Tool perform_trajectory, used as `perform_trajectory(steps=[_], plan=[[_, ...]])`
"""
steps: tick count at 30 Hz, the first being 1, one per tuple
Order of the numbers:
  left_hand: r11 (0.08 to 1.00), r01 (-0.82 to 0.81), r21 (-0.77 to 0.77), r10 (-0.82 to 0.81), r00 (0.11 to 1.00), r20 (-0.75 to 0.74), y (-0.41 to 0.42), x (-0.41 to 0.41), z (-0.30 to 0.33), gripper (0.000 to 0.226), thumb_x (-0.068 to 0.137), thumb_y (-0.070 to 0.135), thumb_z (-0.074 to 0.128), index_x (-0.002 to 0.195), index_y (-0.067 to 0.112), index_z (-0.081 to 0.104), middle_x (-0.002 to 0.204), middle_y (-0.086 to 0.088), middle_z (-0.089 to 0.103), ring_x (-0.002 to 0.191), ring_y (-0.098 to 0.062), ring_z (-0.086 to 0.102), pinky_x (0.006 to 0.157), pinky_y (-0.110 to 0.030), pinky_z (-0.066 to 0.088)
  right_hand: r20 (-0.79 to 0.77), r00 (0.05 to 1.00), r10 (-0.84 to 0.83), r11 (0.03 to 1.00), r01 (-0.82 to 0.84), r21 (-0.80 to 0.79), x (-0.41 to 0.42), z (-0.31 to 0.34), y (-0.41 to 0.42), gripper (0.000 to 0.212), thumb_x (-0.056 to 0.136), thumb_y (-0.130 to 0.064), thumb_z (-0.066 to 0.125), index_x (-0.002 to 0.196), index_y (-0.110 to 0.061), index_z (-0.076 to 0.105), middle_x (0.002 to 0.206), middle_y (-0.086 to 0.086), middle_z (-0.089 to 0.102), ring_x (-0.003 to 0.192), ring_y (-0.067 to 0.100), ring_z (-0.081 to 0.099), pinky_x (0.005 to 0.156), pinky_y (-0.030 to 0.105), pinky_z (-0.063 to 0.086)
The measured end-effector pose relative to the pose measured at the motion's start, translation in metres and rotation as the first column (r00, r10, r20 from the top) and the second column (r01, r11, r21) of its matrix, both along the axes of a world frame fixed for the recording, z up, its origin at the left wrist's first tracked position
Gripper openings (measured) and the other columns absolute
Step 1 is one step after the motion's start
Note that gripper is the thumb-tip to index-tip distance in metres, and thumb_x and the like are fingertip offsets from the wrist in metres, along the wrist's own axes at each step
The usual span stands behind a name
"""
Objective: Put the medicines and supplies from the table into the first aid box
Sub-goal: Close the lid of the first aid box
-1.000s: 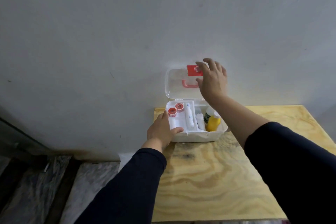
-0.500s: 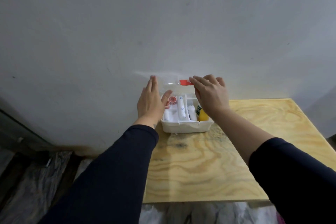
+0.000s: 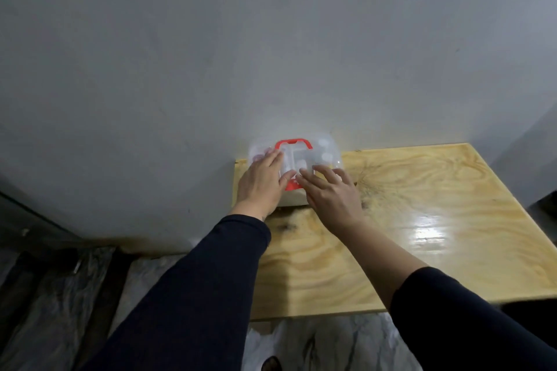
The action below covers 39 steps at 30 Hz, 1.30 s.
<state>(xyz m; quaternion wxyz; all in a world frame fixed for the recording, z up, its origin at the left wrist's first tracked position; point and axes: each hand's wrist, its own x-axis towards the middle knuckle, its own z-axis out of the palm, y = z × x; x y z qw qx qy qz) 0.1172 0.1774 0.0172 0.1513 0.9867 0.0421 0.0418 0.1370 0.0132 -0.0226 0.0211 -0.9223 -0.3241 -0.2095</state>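
Note:
The white first aid box (image 3: 297, 200) stands at the table's far left corner against the wall. Its clear lid (image 3: 322, 155) with a red handle (image 3: 294, 143) is down over the box, and blurred white items show through it. My left hand (image 3: 262, 184) lies flat on the lid's left part, fingers spread. My right hand (image 3: 334, 196) rests palm down on the lid's front right, fingers stretched toward the red latch (image 3: 291, 185). Neither hand grips anything.
The pale plywood table (image 3: 422, 220) runs right and toward me, with a bright glare patch at its right. A grey wall (image 3: 271, 54) rises directly behind the box. Dark planks and crinkled plastic sheeting (image 3: 75, 295) lie on the floor at left.
The lid has swung from upright to down over the box. Both hands followed it and now lie flat on top. My left hand left the box's front left corner.

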Motion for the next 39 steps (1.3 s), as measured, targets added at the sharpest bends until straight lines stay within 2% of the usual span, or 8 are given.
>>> perform_trajectory(steps=[3, 5, 8, 11, 14, 23, 30, 39], plan=[[0.999, 0.016, 0.040, -0.015, 1.000, -0.024, -0.001, -0.001, -0.007, 0.060, 0.103, 0.043, 0.033, 0.155, 0.017, 0.018, 0.163, 0.003, 0.014, 0.150, -0.015, 0.015, 0.117, -0.031, 0.023, -0.091, 0.996, 0.005, 1.000, -0.006, -0.006, -0.001, -0.006, -0.002, 0.036, 0.084, -0.024, 0.067, 0.120, -0.026, 0.066, 0.125, -0.009, 0.067, 0.117, 0.022, 0.061, 0.090, 0.040, 0.050], [0.996, 0.034, 0.079, -0.033, 0.999, -0.016, -0.001, 0.000, -0.008, 0.060, 0.104, 0.042, 0.033, 0.155, 0.015, 0.016, 0.164, 0.002, 0.012, 0.150, -0.015, 0.012, 0.119, -0.029, 0.016, -0.106, 0.994, 0.035, 0.999, -0.034, 0.011, 0.002, -0.005, -0.005, 0.032, 0.090, -0.030, 0.057, 0.121, -0.027, 0.065, 0.127, -0.009, 0.066, 0.120, 0.021, 0.059, 0.095, 0.040, 0.048], [0.994, 0.050, 0.100, -0.049, 0.999, -0.018, 0.002, 0.005, -0.010, 0.065, 0.102, 0.044, 0.037, 0.156, 0.014, 0.014, 0.164, 0.001, 0.009, 0.151, -0.014, 0.009, 0.120, -0.028, 0.010, -0.146, 0.989, 0.019, 0.999, -0.012, 0.047, 0.012, 0.002, -0.009, 0.043, 0.095, -0.037, 0.038, 0.130, -0.019, 0.058, 0.137, -0.001, 0.059, 0.131, 0.021, 0.051, 0.108, 0.043, 0.041], [0.988, 0.064, 0.139, -0.060, 0.998, -0.031, 0.006, 0.011, -0.017, 0.076, 0.097, 0.051, 0.042, 0.156, 0.014, 0.011, 0.164, 0.000, 0.006, 0.151, -0.014, 0.005, 0.121, -0.030, 0.006, -0.366, 0.926, -0.098, 0.994, 0.106, 0.003, 0.028, 0.008, -0.011, 0.060, 0.099, -0.045, 0.031, 0.150, -0.013, 0.024, 0.159, 0.003, 0.021, 0.149, 0.018, 0.013, 0.121, 0.042, 0.013], [0.979, 0.075, 0.188, -0.069, 0.997, -0.037, 0.008, 0.020, -0.021, 0.081, 0.095, 0.052, 0.045, 0.156, 0.015, 0.006, 0.164, 0.000, 0.002, 0.151, -0.015, 0.001, 0.121, -0.030, 0.003, -0.454, 0.880, -0.140, 0.990, 0.115, -0.082, 0.043, 0.012, -0.005, 0.071, 0.097, -0.049, 0.033, 0.152, -0.015, 0.003, 0.162, 0.002, -0.001, 0.150, 0.017, -0.006, 0.122, 0.040, 0.005], [0.969, 0.078, 0.233, -0.084, 0.996, 0.016, 0.011, 0.036, -0.031, 0.078, 0.097, 0.038, 0.051, 0.156, 0.016, 0.006, 0.164, -0.001, 0.003, 0.151, -0.016, 0.002, 0.120, -0.029, 0.000, -0.424, 0.888, -0.177, 0.983, 0.140, -0.119, 0.067, 0.009, 0.004, 0.082, 0.092, -0.051, 0.044, 0.152, -0.017, -0.001, 0.162, 0.002, -0.003, 0.149, 0.020, -0.009, 0.122, 0.037, 0.010], [0.966, 0.058, 0.251, -0.065, 0.998, 0.020, 0.007, 0.034, -0.031, 0.076, 0.098, 0.035, 0.051, 0.156, 0.015, 0.005, 0.164, -0.003, 0.003, 0.151, -0.018, 0.003, 0.120, -0.031, 0.000, -0.379, 0.903, -0.203, 0.975, 0.152, -0.161, 0.064, 0.011, 0.005, 0.081, 0.093, -0.053, 0.040, 0.152, -0.017, -0.002, 0.162, 0.002, -0.002, 0.150, 0.021, -0.007, 0.122, 0.037, 0.012], [0.966, 0.084, 0.245, -0.072, 0.996, -0.058, 0.007, 0.034, -0.023, 0.078, 0.097, 0.045, 0.047, 0.156, 0.013, 0.007, 0.164, -0.002, 0.004, 0.151, -0.017, 0.003, 0.123, -0.033, 0.007, -0.428, 0.876, -0.222, 0.972, 0.162, -0.172, 0.060, 0.012, 0.007, 0.086, 0.091, -0.059, 0.040, 0.152, -0.016, -0.005, 0.162, 0.004, -0.006, 0.149, 0.022, -0.010, 0.121, 0.041, 0.007]])
